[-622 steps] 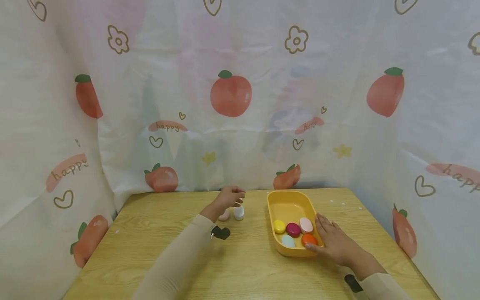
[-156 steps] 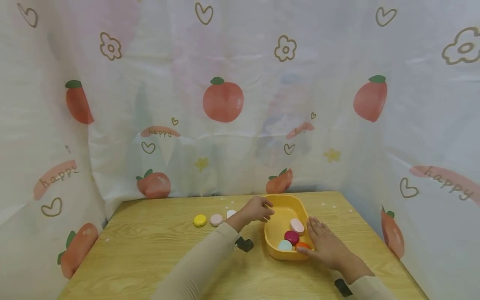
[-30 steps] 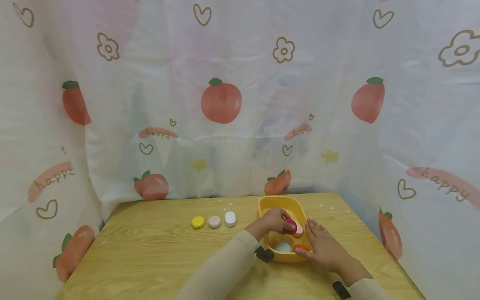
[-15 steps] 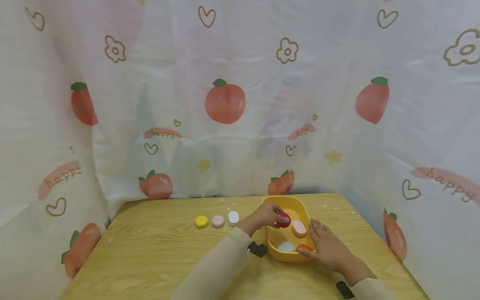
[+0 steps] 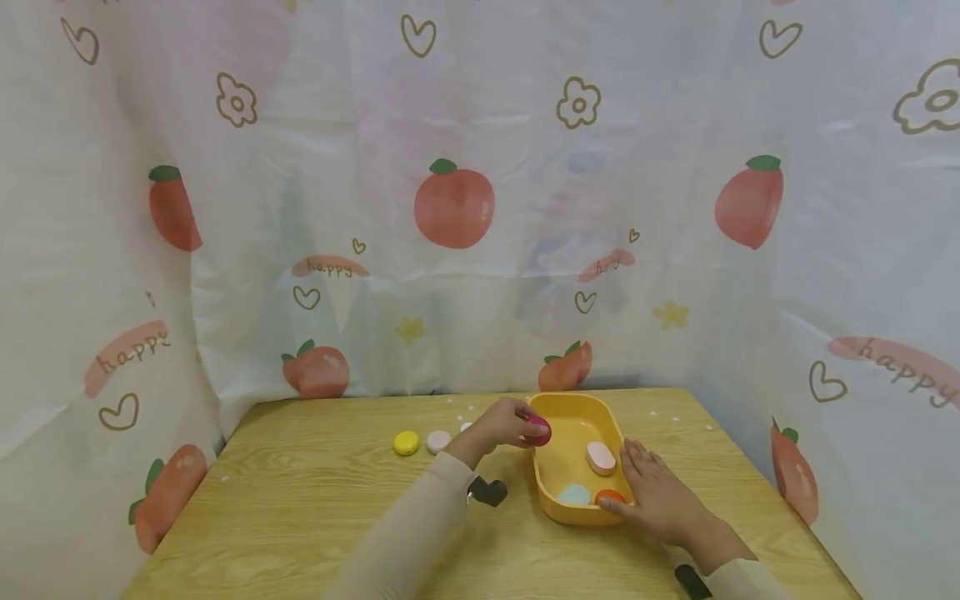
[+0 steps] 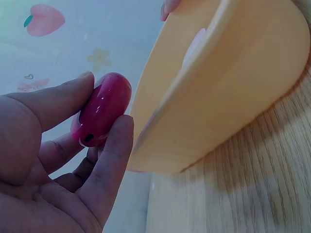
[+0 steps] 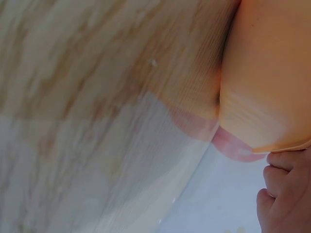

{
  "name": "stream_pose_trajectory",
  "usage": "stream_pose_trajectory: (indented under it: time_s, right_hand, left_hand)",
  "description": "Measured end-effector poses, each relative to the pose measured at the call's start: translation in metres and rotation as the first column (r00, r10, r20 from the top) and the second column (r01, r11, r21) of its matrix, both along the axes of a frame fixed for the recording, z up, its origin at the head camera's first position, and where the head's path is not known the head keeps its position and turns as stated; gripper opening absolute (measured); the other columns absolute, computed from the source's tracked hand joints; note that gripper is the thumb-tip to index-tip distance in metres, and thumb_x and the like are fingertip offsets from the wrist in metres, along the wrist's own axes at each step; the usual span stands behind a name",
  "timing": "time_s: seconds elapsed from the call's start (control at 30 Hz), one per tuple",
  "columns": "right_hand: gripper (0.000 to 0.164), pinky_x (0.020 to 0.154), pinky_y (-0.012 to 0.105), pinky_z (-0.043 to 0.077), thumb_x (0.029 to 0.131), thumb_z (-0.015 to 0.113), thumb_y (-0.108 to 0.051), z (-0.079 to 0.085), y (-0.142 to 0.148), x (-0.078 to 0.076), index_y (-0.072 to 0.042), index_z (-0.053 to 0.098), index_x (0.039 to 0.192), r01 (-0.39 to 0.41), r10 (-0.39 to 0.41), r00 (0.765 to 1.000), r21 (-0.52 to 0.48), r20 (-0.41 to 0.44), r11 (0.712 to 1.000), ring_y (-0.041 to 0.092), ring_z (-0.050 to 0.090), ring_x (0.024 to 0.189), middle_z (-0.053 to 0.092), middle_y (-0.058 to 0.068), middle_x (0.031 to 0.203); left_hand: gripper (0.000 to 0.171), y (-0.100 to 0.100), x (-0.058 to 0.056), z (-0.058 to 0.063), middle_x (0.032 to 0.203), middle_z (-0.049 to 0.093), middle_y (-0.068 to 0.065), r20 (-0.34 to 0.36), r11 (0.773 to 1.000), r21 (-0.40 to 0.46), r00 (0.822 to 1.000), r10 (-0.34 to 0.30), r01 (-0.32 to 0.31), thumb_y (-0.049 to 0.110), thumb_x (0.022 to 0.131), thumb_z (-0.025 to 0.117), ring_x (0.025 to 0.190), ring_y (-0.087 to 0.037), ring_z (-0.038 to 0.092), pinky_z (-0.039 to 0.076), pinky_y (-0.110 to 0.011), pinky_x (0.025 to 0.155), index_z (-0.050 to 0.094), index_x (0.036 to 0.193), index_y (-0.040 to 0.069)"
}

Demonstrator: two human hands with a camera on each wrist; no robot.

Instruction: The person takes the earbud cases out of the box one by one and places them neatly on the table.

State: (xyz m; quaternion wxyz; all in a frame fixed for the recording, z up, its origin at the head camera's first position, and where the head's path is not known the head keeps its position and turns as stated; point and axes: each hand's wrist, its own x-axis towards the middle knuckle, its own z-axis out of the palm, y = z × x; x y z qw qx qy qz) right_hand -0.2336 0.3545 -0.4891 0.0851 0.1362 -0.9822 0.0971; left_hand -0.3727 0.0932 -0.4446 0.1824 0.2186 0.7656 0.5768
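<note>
In the head view my left hand [image 5: 498, 423] pinches a glossy magenta rounded case [image 5: 538, 431] at the left rim of a yellow tray [image 5: 546, 500]. The left wrist view shows this magenta case [image 6: 106, 108] between thumb and fingertips, a seam and small dark slot on it, just outside the tray wall [image 6: 218, 102]. My right hand [image 5: 663, 496] rests along the tray's right side, fingers straight, thumb over the near corner. Inside the tray lie a pale pink case [image 5: 601, 458], a pale mint one [image 5: 575, 494] and an orange one [image 5: 609, 496], partly covered by the thumb.
Left of the tray on the wooden table [image 5: 315, 492], a yellow case [image 5: 407, 442] and a pinkish one [image 5: 438, 441] stand in a row with a white one [image 5: 466, 427], mostly hidden behind the left hand. A fruit-printed curtain [image 5: 495, 308] surrounds the table.
My left hand has lifted the magenta case from inside the tray and carried it left to the rim. Earlier, the yellow case moved from the tray to the table. The right hand stays put.
</note>
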Motion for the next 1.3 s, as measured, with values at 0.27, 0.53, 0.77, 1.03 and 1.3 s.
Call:
stream_pose_trajectory:
  time_s: [0.27, 0.53, 0.77, 1.03, 1.3]
  right_hand:
    - [0.092, 0.112, 0.060, 0.015, 0.093, 0.053, -0.060, 0.002, 0.003, 0.001, 0.012, 0.030, 0.145, -0.002, 0.002, 1.000, -0.014, 0.004, 1.000, 0.044, 0.016, 0.142, 0.021, 0.028, 0.154]
    - [0.092, 0.112, 0.061, 0.014, 0.094, 0.053, -0.058, 0.003, 0.004, 0.002, 0.012, 0.027, 0.146, -0.007, 0.008, 1.000, -0.037, 0.027, 0.999, 0.045, 0.014, 0.142, 0.018, 0.028, 0.155]
    - [0.090, 0.112, 0.061, 0.016, 0.094, 0.055, -0.057, 0.003, 0.003, 0.002, 0.013, 0.030, 0.145, -0.011, 0.012, 1.000, -0.040, 0.008, 0.999, 0.045, 0.016, 0.141, 0.020, 0.028, 0.154]
    - [0.091, 0.111, 0.060, 0.017, 0.093, 0.055, -0.058, 0.003, 0.003, 0.002, 0.014, 0.032, 0.143, -0.012, 0.011, 1.000, -0.036, -0.017, 0.999, 0.045, 0.018, 0.141, 0.021, 0.029, 0.153]
    - [0.091, 0.112, 0.060, 0.017, 0.092, 0.055, -0.059, 0.003, -0.002, 0.002, 0.013, 0.033, 0.143, -0.012, 0.012, 1.000, -0.030, -0.012, 0.999, 0.045, 0.018, 0.141, 0.023, 0.029, 0.153]
  left_hand:
    - [0.021, -0.021, -0.002, 0.001, 0.091, 0.065, -0.012, -0.018, 0.999, 0.038, 1.000, 0.004, -0.003, 0.004, 0.086, 0.075, 0.078, -0.024, 0.068, 0.059, -0.038, 0.069, 0.066, 0.103, -0.004]
    - [0.021, -0.040, -0.012, -0.006, 0.094, 0.063, -0.013, -0.006, 0.999, 0.033, 0.999, 0.034, -0.033, 0.004, 0.085, 0.075, 0.082, -0.024, 0.067, 0.059, -0.037, 0.069, 0.064, 0.101, -0.003]
    - [0.024, -0.055, -0.017, -0.008, 0.095, 0.062, -0.013, -0.023, 0.998, -0.008, 0.998, 0.065, -0.065, 0.006, 0.086, 0.075, 0.081, -0.024, 0.067, 0.059, -0.036, 0.068, 0.063, 0.103, -0.004]
    - [0.026, -0.072, -0.017, -0.010, 0.098, 0.061, -0.015, -0.011, 0.996, 0.025, 0.997, 0.080, -0.080, 0.006, 0.087, 0.075, 0.084, -0.025, 0.066, 0.057, -0.046, 0.077, 0.061, 0.105, -0.005]
    - [0.027, -0.095, -0.023, -0.018, 0.103, 0.059, -0.017, -0.010, 0.995, -0.004, 0.995, 0.101, -0.101, 0.003, 0.087, 0.072, 0.088, -0.027, 0.065, 0.058, -0.041, 0.076, 0.059, 0.109, -0.008]
